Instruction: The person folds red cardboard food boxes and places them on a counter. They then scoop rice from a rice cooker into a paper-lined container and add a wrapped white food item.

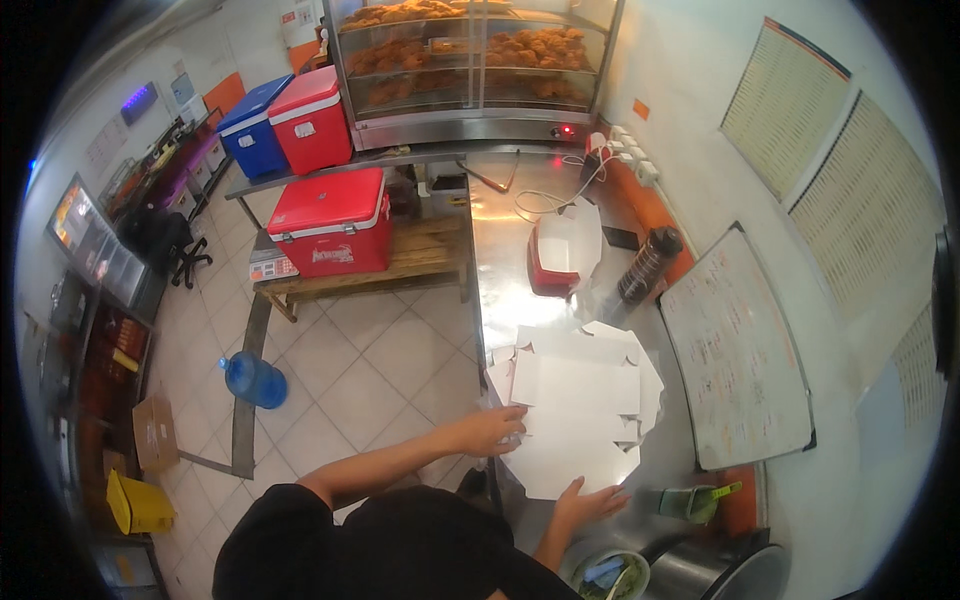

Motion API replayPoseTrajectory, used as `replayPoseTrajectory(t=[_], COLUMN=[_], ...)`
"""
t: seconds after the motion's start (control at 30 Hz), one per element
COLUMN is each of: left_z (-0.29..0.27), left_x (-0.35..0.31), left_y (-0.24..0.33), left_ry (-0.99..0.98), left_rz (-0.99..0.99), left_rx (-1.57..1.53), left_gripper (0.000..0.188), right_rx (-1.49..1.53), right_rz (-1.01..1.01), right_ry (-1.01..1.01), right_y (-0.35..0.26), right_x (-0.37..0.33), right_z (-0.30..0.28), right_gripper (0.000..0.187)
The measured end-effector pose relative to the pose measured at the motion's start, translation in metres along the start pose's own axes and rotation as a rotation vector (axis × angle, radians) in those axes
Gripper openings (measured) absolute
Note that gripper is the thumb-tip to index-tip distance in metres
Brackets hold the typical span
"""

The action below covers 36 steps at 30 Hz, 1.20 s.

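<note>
A stack of flat, partly folded white cardboard box blanks (575, 440) lies on the steel counter in front of me. My left hand (492, 432) is closed at the left edge of the top blank, fingers curled against the cardboard. At the near right corner, my right hand (588, 504) rests with its fingers stretched out and its thumb against the blank's near edge. Farther along the counter stands an open box (555, 265), red outside and white inside. A dark cylindrical bottle or tumbler (650, 268) leans or stands beside it near the wall.
Beyond the counter is a glass display warmer (470, 60) with fried food. Red coolers (335, 225) and a blue cooler (255, 125) stand at the left. A water jug (254, 380) lies on the tiled floor. Near my right arm are a bowl (640, 575) and a large metal pot (750, 580).
</note>
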<state>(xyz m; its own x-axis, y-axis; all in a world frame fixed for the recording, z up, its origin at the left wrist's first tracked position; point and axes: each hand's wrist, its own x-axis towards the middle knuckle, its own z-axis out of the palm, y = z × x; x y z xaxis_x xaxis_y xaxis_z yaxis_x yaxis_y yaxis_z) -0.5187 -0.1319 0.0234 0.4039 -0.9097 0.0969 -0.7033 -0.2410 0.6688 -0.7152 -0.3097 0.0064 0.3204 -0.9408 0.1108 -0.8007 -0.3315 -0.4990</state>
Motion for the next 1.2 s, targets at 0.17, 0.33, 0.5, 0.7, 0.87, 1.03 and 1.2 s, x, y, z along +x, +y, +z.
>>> replayPoseTrajectory(t=[0.17,0.33,0.5,0.7,0.87,1.03,1.2], left_z=[-0.010,-0.024,-0.070,-0.155,-0.222,-0.282,-0.309], left_x=[0.002,0.008,0.036,0.026,-0.008,-0.011,-0.010], left_y=[0.004,-0.009,-0.045,-0.125,-0.201,-0.203,-0.192], left_ry=[-0.098,-0.211,-0.496,-0.536,-0.317,-0.069,0.170], left_rz=[0.001,0.101,0.153,0.088,0.135,0.351,0.466], left_rx=[0.012,-0.010,-0.229,-0.425,-0.413,-0.411,-0.299], left_gripper=[0.034,0.034,0.036,0.039,0.037,0.059,0.085], right_rx=[-0.058,-0.113,0.281,0.296,-0.053,0.321,0.761], right_rz=[0.026,0.174,0.248,0.290,-0.073,-0.181,-0.353], right_ry=[0.017,0.093,0.176,0.203,0.315,0.343,0.031], right_y=[-0.008,-0.012,0.008,-0.046,-0.208,-0.342,-0.455], right_x=[0.003,0.006,0.021,0.036,0.011,0.008,0.032], right_z=[-0.010,-0.011,-0.016,-0.071,-0.144,-0.148,-0.072], right_gripper=[0.086,0.068,0.035,0.034,0.056,0.035,0.031])
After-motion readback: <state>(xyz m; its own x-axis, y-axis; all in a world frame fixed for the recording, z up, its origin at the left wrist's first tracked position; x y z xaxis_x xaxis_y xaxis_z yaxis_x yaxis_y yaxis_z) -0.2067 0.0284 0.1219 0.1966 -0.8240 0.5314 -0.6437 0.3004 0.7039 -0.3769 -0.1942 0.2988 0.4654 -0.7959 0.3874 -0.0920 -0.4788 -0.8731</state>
